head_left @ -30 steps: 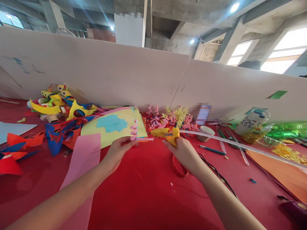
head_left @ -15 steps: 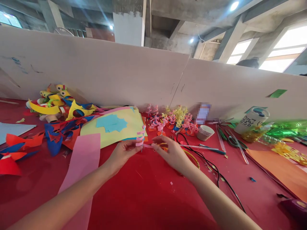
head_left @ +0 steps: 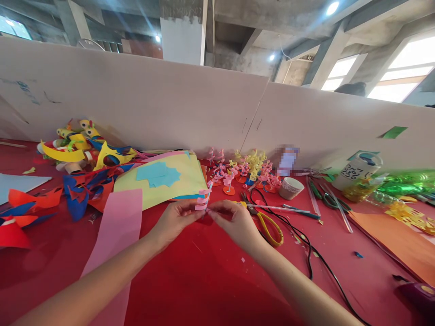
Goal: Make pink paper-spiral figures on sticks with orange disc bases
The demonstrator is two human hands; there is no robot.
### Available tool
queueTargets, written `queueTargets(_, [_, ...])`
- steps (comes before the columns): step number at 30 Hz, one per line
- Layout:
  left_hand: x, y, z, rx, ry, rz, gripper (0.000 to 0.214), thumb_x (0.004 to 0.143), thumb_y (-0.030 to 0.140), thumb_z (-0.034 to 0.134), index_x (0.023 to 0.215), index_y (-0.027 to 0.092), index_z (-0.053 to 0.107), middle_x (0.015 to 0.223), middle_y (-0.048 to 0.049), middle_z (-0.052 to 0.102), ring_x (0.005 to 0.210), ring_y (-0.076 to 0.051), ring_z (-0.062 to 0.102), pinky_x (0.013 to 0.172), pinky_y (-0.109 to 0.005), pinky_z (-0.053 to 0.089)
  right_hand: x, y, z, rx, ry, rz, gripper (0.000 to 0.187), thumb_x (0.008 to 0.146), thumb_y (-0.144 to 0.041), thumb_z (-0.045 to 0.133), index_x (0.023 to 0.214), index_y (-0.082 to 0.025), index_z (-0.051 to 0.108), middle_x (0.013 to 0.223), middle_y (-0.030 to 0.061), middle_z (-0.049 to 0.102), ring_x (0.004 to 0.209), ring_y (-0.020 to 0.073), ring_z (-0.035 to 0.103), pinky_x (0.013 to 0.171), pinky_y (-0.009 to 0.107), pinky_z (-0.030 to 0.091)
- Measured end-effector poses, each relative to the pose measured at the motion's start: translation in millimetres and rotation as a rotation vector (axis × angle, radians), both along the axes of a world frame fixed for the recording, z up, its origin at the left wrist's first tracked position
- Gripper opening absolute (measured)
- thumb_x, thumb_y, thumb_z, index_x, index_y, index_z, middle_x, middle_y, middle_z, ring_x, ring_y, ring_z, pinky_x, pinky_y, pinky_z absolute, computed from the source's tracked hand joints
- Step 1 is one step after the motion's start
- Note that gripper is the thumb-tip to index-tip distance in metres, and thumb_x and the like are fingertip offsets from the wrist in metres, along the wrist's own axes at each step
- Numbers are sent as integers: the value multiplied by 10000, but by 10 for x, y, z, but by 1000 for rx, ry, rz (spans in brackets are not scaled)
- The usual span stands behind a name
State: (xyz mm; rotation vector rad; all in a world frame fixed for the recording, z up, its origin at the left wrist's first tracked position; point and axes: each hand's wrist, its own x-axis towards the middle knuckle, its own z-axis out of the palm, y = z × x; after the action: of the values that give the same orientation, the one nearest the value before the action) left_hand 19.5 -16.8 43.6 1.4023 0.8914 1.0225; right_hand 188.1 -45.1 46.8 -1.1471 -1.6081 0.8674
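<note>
A pink paper spiral (head_left: pixel 203 201) winds around a thin pale stick between my two hands, above the red table. My left hand (head_left: pixel 176 222) pinches the spiral from the left. From the right, my right hand (head_left: pixel 234 219) presses thumb and fingers together at the lower end of the pink strip; the fingertips of both hands nearly meet. Behind them stand several pink and yellow paper spirals (head_left: pixel 254 166), some on round orange bases. Yellow-handled pliers (head_left: pixel 272 231) lie just right of my right hand.
At left lie a long pink paper sheet (head_left: pixel 118 226), yellow paper (head_left: pixel 183 174) with blue cut-outs, and red and blue paper shapes. A paper cup (head_left: pixel 291 187), black cable (head_left: pixel 302 240), scissors (head_left: pixel 335 202) and orange paper (head_left: pixel 401 244) are at right. A white partition (head_left: pixel 136 99) rises behind.
My right hand has moved left to meet my left hand, bringing in the loose end of the pink strip. The spiral's top now leans right, and more of the pliers shows.
</note>
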Motion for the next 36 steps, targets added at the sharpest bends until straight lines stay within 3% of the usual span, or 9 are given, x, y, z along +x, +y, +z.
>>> queueTargets(19, [5, -36, 67, 159, 201, -40, 199, 697, 257, 669, 888, 204, 689, 992, -42, 711, 949, -227, 627, 868, -340, 464, -87, 29, -110, -168, 344, 38, 219, 661, -372, 677, 735, -166, 664, 751, 37, 696, 715, 174, 633, 683, 286, 492])
queueTargets(23, [31, -52, 56, 120, 172, -79, 238, 698, 229, 668, 933, 197, 648, 1004, -47, 694, 939, -209, 623, 881, -347, 457, -76, 41, -119, -183, 376, -4, 229, 657, -380, 680, 745, -169, 665, 767, 37, 705, 738, 183, 644, 716, 301, 492])
queueTargets(28, [43, -63, -7, 48, 138, -35, 213, 704, 260, 660, 899, 180, 623, 1012, -57, 672, 929, -204, 613, 858, -352, 463, -61, 62, -154, -170, 369, -31, 250, 673, -403, 663, 755, -167, 663, 772, 44, 707, 742, 188, 650, 720, 309, 498])
queueTargets(36, [52, -99, 11, -50, 133, -2, 178, 673, 271, 686, 799, 175, 605, 850, -24, 657, 855, -195, 618, 817, -346, 474, -85, 75, -240, -171, 363, -38, 244, 666, -379, 673, 773, -161, 649, 782, 51, 700, 744, 196, 650, 704, 311, 502])
